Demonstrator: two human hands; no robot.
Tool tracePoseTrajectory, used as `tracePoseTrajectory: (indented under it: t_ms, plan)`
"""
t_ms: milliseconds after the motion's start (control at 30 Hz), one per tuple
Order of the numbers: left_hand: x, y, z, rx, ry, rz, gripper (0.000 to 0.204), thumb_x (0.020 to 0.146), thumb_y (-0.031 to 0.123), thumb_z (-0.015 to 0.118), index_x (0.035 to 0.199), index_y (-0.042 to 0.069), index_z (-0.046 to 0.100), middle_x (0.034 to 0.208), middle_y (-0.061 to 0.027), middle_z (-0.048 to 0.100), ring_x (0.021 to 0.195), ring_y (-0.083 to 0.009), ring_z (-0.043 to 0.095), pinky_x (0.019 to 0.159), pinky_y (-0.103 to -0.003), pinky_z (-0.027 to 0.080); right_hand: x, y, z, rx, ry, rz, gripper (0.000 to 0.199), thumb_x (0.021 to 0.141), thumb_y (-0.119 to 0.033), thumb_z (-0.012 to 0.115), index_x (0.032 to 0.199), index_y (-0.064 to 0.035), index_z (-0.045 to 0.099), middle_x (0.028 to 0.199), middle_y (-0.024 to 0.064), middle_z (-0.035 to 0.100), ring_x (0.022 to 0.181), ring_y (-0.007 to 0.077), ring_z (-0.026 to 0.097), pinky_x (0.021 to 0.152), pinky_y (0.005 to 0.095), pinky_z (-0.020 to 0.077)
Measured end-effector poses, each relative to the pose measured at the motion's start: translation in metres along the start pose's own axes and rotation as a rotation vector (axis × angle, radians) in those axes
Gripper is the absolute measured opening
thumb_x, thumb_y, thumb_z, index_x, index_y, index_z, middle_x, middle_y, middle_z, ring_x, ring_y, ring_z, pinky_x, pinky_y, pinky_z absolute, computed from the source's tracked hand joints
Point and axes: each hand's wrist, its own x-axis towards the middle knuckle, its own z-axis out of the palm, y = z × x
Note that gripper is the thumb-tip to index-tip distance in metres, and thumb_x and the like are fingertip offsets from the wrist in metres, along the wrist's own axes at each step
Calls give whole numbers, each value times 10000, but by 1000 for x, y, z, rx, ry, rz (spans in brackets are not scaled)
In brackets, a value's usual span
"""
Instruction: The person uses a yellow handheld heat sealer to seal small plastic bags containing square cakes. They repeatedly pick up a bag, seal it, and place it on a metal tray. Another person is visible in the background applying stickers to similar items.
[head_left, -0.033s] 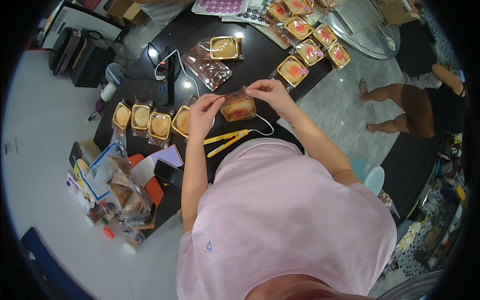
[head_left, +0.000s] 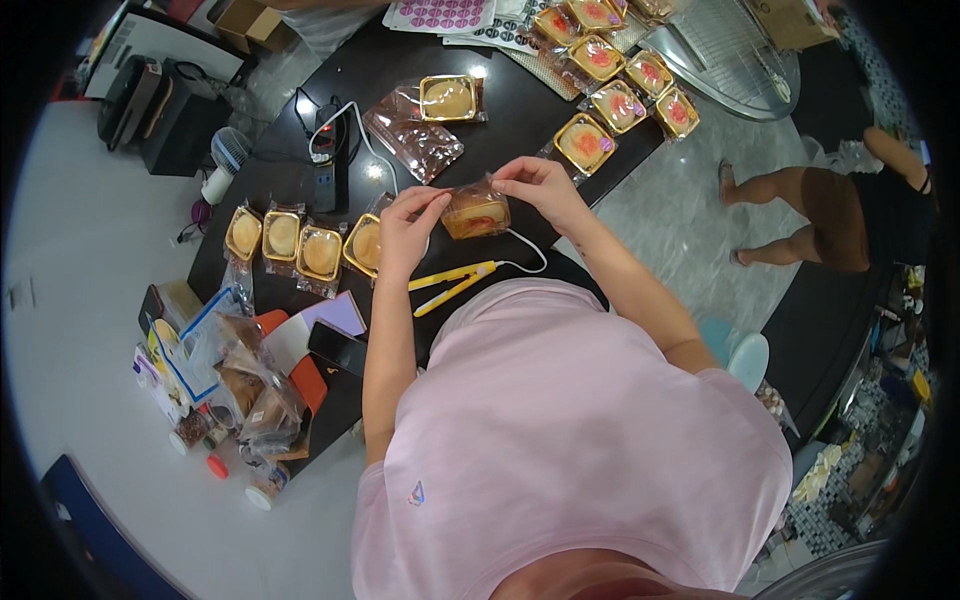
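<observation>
Both hands, L (head_left: pixel 408 232) & R (head_left: pixel 535 188), pinch bagged pastry tray (head_left: pixel 476 214) above black table (head_left: pixel 520 110).

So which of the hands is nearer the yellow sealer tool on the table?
Left. The left hand sits just above the yellow sealer tool, gripping the bagged pastry; the right hand holds the bag's far side, farther away.

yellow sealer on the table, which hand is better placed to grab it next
Left, probably. The left hand pinches the bagged pastry just above the yellow sealer, whose handle lies beneath that wrist. The right hand holds the bag's far side, farther away.
</observation>
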Motion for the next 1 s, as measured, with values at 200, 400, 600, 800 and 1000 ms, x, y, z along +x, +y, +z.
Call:
tracePoseTrajectory:
  t_ms: [200,400,600,800,1000]
  plan:
    - [15,-20,11,214,19,74,133,811,93,678,919,26,717,897,-89,677,879,-203,603,807,-301,456,15,24,-11,0,-6,-35,199,834,-73,671,1016,5,655,935,33,643,863,99,605,809,217,468]
    - [22,-22,7,331,81,202,130,837,89,676,927,2,711,860,-56,663,770,-106,561,686,-217,429,22,29,-16,-290,3,-170,133,812,-88,683,905,6,691,863,38,639,815,99,596,739,226,464]
    - [22,-17,17,-214,166,-175,136,865,135,667,907,7,682,698,4,590,596,-66,522,559,-166,390,17,15,-11,-384,95,-267,132,814,-103,682,870,17,688,852,38,635,763,95,577,694,223,449]
    - [23,-20,34,-522,180,-430,151,889,177,640,923,36,602,733,-6,577,586,-74,551,519,-207,451,16,35,-9,-128,190,-107,140,856,-139,662,900,-6,661,805,2,627,736,63,557,666,194,430]
    - [22,-21,45,-418,217,-360,168,895,181,624,930,19,600,736,-26,587,598,-87,572,556,-235,500,7,37,-11,-2,209,90,154,876,-170,646,909,-20,643,809,-11,627,716,39,538,651,186,418]
